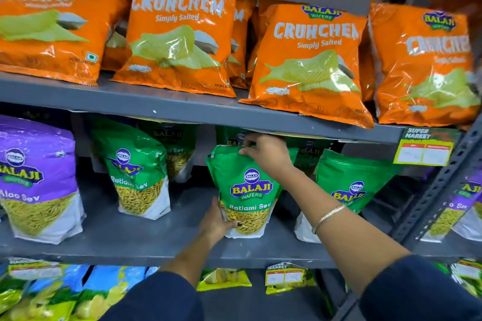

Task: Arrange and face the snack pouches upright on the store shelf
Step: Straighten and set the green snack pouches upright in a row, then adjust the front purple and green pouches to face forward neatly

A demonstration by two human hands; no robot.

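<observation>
Pinching the top of the green Ratlami Sev pouch with my right hand while my left hand is gripping its base, I'm squaring it label-out on the shelf.

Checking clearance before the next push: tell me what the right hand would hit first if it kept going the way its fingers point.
The right hand grips the top of the green Ratlami Sev pouch, fingers pointing up-left and inward. Going on, it would probably meet the rear green pouch first, just under the upper shelf edge; depth is unclear.
</observation>
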